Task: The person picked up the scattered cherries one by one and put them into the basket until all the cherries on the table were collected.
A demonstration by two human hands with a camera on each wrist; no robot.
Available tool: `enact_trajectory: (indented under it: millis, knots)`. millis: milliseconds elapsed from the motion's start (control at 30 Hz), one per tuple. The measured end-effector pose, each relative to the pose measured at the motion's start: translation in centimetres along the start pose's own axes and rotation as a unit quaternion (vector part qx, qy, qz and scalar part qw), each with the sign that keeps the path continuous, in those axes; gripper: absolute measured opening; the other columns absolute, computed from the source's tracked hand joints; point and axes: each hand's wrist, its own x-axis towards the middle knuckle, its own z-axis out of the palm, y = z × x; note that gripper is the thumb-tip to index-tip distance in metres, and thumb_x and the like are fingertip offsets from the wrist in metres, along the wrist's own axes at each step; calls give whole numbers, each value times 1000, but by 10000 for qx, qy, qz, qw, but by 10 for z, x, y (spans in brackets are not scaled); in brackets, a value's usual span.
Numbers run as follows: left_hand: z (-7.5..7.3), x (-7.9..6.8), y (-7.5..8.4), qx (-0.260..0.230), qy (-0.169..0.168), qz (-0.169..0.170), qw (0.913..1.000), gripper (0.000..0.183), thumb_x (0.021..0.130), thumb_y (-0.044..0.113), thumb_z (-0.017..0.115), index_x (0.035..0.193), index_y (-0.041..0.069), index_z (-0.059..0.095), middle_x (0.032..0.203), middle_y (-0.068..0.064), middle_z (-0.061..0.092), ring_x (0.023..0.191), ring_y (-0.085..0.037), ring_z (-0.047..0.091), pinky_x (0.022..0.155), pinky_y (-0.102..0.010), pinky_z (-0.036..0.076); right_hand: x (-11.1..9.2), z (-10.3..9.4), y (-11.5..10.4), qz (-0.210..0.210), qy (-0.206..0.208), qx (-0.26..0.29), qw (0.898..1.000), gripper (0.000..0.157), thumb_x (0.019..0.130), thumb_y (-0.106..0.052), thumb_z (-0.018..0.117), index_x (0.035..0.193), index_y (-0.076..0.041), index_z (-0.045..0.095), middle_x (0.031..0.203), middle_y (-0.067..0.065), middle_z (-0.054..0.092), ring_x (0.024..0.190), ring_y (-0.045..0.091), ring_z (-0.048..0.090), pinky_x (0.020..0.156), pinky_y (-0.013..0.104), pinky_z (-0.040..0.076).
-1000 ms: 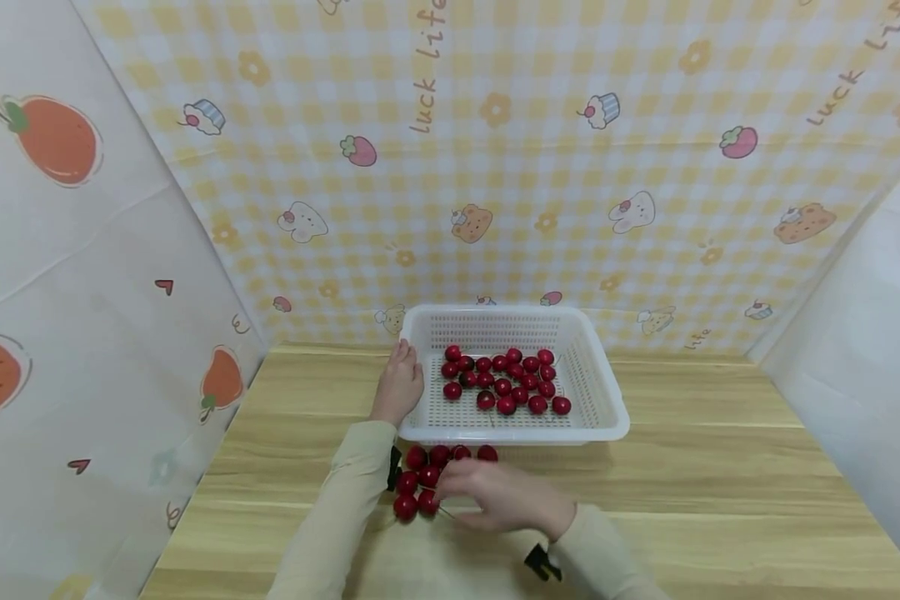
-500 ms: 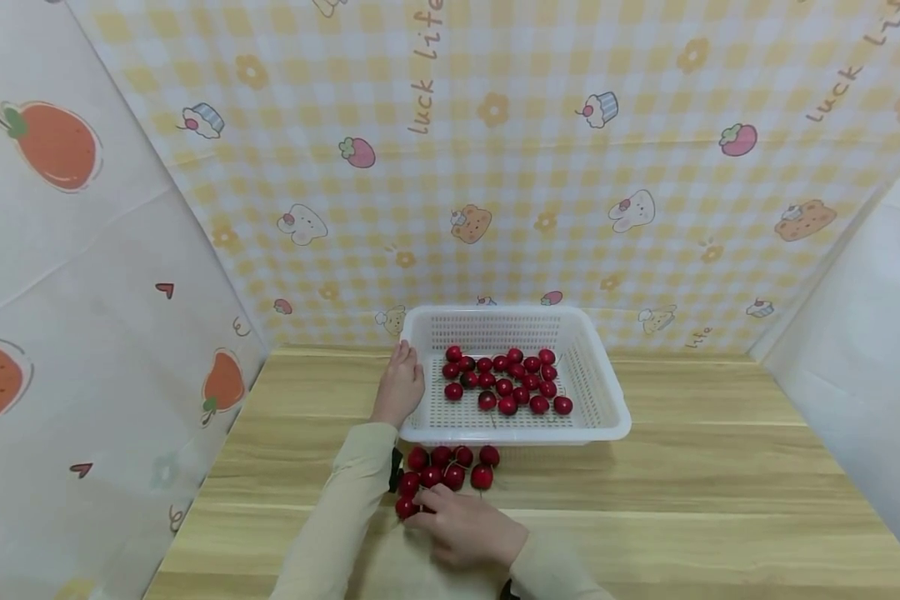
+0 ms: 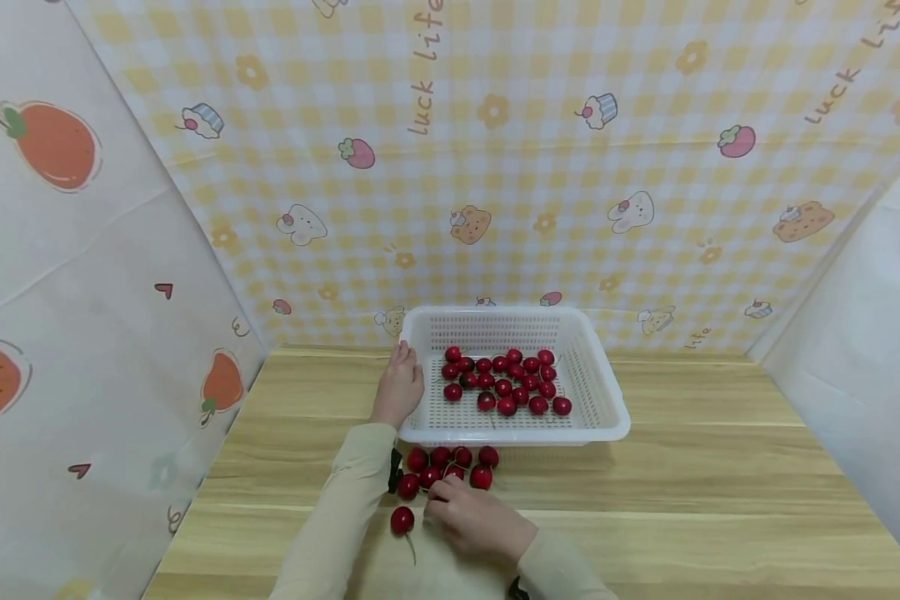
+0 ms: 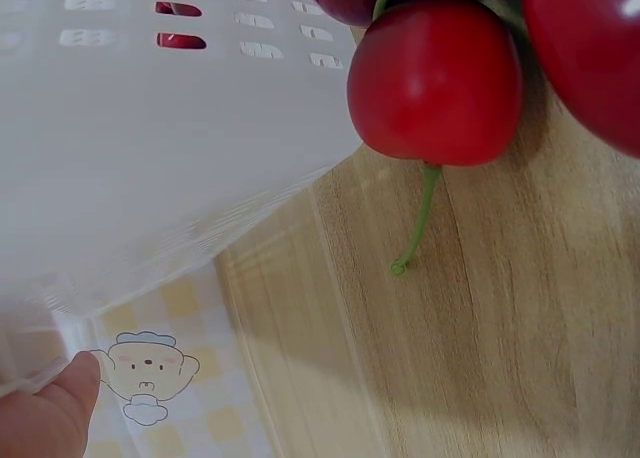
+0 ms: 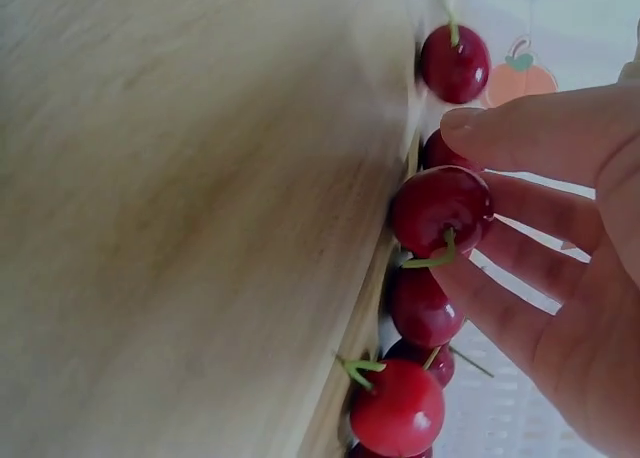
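My left hand [image 3: 399, 387] holds the left rim of a white plastic basket [image 3: 510, 435]; the left wrist view catches one fingertip [image 4: 55, 408] below the basket's edge. Several red cherries [image 3: 502, 387] lie inside. My right hand [image 3: 468, 517] is low over the table in front of the basket. Its fingers reach behind a dark cherry [image 5: 440, 213] with a short green stem, while the thumb stands apart above it. More cherries [image 3: 417, 458] cluster between the basket and this hand. One cherry [image 3: 402, 521] with a long stem lies apart, left of the right hand.
The basket stands toward the back of a wood-grain table [image 3: 720, 467]. Behind it rises a yellow checked cloth [image 3: 540, 183], with a white printed cloth [image 3: 120, 250] along the left side. My left forearm [image 3: 337, 508] runs close beside the loose cherries.
My right hand came left into the front cherries, then drew slightly back to the right. The nearest left cherry has shifted down and away from the cluster. My left hand has stayed on the basket.
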Motion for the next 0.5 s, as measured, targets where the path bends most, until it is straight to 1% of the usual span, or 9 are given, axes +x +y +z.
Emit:
enact_trajectory:
  millis: [100, 233, 333, 500]
  knots:
    - [0, -1, 0, 57, 26, 28, 10000, 41, 92, 10, 45, 126, -13, 45, 138, -27, 34, 131, -37, 28, 108, -42, 25, -1, 0, 1, 52, 80, 60, 9999, 18, 78, -11, 67, 94, -17, 66, 99, -5, 57, 87, 6, 48, 75, 9, 42]
    - [0, -1, 0, 35, 28, 29, 10000, 41, 92, 10, 46, 125, -13, 45, 138, -27, 34, 131, -37, 28, 108, -43, 25, -4, 2, 4, 86, 41, 92, 9999, 14, 78, -11, 67, 91, -16, 67, 94, -5, 56, 83, 4, 49, 73, 8, 43]
    - [1, -1, 0, 29, 15, 21, 10000, 41, 92, 10, 46, 125, -13, 45, 138, -27, 34, 131, -37, 28, 108, -43, 25, -6, 4, 6, 97, 7, 134, 9999, 15, 77, -10, 68, 91, -16, 67, 93, -6, 56, 82, 3, 49, 73, 8, 43]
    - [2, 0, -2, 93, 29, 39, 9999, 41, 92, 11, 46, 126, -12, 45, 138, -27, 34, 131, -37, 28, 108, -43, 26, -8, 5, 9, 101, 19, 240, 9997, 16, 78, -10, 67, 92, -17, 66, 94, -6, 56, 83, 2, 49, 74, 8, 43]
